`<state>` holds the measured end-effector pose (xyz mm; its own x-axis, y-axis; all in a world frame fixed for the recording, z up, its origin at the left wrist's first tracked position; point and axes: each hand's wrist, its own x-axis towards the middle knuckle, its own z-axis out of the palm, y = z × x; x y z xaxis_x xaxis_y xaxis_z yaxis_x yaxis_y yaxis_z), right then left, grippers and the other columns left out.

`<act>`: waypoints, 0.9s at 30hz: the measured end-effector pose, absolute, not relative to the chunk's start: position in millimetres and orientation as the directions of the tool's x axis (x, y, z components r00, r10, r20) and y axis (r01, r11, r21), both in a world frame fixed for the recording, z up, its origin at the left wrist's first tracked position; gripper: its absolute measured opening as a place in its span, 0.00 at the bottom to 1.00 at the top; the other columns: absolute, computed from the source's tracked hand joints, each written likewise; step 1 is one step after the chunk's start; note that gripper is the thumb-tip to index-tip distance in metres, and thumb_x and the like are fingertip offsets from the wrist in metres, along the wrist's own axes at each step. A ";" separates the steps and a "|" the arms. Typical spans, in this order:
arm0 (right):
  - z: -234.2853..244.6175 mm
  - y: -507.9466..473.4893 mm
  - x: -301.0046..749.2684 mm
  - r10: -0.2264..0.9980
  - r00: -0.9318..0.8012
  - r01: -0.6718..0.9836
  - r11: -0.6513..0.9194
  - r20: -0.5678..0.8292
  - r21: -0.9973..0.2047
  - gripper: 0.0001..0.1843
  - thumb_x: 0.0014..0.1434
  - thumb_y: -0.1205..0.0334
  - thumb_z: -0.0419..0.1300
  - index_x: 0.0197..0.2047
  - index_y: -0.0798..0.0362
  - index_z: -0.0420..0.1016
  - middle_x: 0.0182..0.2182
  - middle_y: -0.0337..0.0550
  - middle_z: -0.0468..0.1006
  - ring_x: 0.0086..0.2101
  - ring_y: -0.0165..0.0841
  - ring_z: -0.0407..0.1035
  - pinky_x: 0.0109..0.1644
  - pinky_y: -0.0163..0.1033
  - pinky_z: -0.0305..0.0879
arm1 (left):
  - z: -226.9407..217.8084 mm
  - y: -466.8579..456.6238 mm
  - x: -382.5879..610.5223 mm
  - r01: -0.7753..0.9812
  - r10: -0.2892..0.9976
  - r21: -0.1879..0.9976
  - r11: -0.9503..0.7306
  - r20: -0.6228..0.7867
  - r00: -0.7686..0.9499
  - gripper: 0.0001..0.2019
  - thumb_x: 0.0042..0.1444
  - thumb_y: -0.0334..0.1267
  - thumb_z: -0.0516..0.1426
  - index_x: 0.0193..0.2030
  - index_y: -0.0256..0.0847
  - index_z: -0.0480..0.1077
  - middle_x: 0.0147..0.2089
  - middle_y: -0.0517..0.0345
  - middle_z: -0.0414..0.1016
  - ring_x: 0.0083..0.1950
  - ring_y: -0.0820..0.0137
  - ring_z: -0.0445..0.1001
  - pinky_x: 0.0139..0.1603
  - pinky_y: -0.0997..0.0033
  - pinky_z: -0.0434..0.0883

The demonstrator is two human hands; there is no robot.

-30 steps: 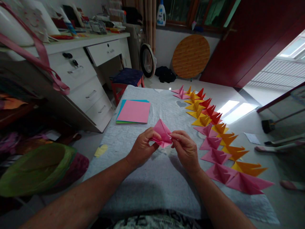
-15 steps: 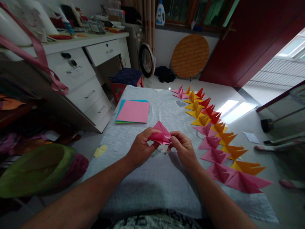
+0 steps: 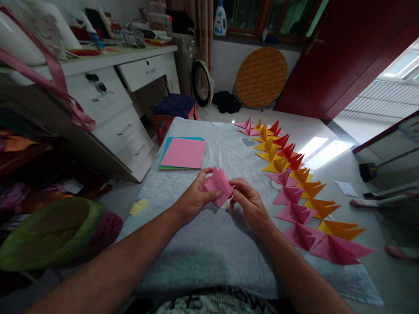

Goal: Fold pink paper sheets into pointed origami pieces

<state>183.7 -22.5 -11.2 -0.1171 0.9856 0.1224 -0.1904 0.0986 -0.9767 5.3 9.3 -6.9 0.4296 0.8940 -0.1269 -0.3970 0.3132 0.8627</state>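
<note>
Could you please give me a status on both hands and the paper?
Left hand holding folded pink paper; right hand at its right edge. Layers showing along top. Stacked square sheets beyond left hand, apparently not in the way.

A pale blue-grey cloth point(image 3: 212, 248) is covering the table point(image 3: 225, 270), a grey heart point(image 3: 248, 142) showing toward its far end and a yellow patch point(image 3: 139, 207) near its left edge. Toward the far left, a stack of square paper point(image 3: 185, 153) is lying flat, pink on top, with blue and green edges peeking out beneath. Along the right side, folded paper pieces point(image 3: 296, 213) are sitting in close rows: pink and orange point(image 3: 322, 210) are filling the nearer part, yellow point(image 3: 277, 165) and red point(image 3: 296, 162) are lining up behind, and more pink is showing at the far end.
</note>
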 end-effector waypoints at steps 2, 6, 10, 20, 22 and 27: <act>-10.7 -22.2 183.6 0.982 -0.140 -0.172 0.105 0.130 -0.980 0.11 0.61 0.52 0.63 0.43 0.47 0.78 0.37 0.40 0.69 0.33 0.29 0.68 0.28 0.32 0.70 | -6.6 8.0 6.1 -0.425 0.903 0.847 0.320 -0.137 0.407 0.37 0.44 0.35 0.72 0.58 0.48 0.58 0.45 0.59 0.76 0.37 0.71 0.77 0.35 0.76 0.71; -11.0 -21.6 184.2 0.985 -0.142 -0.179 0.078 0.104 -0.981 0.12 0.61 0.50 0.62 0.42 0.48 0.77 0.31 0.38 0.70 0.30 0.29 0.67 0.28 0.32 0.70 | -5.4 7.0 8.2 -0.461 0.920 0.829 0.318 -0.153 0.360 0.34 0.45 0.36 0.72 0.55 0.46 0.61 0.46 0.58 0.75 0.38 0.72 0.77 0.36 0.76 0.71; -12.1 -21.7 184.9 0.988 -0.125 -0.190 0.070 0.095 -0.979 0.12 0.61 0.50 0.63 0.41 0.49 0.77 0.29 0.37 0.71 0.30 0.29 0.67 0.28 0.32 0.69 | -5.1 8.7 8.5 -0.472 0.888 0.792 0.388 -0.184 0.423 0.32 0.44 0.37 0.73 0.53 0.41 0.65 0.48 0.54 0.76 0.43 0.69 0.77 0.41 0.74 0.72; -14.8 -21.4 184.7 0.980 -0.058 -0.112 0.182 0.189 -0.977 0.08 0.61 0.55 0.64 0.41 0.47 0.80 0.38 0.40 0.73 0.31 0.28 0.68 0.27 0.32 0.69 | -7.5 8.9 5.5 -0.447 0.874 0.818 0.361 -0.130 0.468 0.36 0.40 0.34 0.74 0.56 0.43 0.64 0.49 0.55 0.74 0.42 0.70 0.75 0.39 0.76 0.72; -15.4 -22.1 185.1 0.969 -0.052 -0.084 0.237 0.242 -0.968 0.08 0.62 0.55 0.63 0.42 0.46 0.81 0.41 0.42 0.73 0.32 0.29 0.70 0.28 0.33 0.70 | -9.9 10.7 4.7 -0.451 0.895 0.836 0.312 -0.098 0.436 0.41 0.39 0.32 0.74 0.59 0.47 0.60 0.51 0.55 0.73 0.43 0.70 0.76 0.38 0.76 0.73; -17.6 -23.1 186.8 0.950 -0.050 0.000 0.310 0.310 -0.951 0.10 0.64 0.58 0.60 0.43 0.46 0.83 0.42 0.44 0.75 0.32 0.29 0.70 0.29 0.33 0.70 | -13.9 14.6 2.8 -0.404 0.899 0.888 0.217 -0.020 0.438 0.41 0.42 0.33 0.72 0.59 0.52 0.56 0.57 0.53 0.68 0.45 0.67 0.78 0.44 0.69 0.76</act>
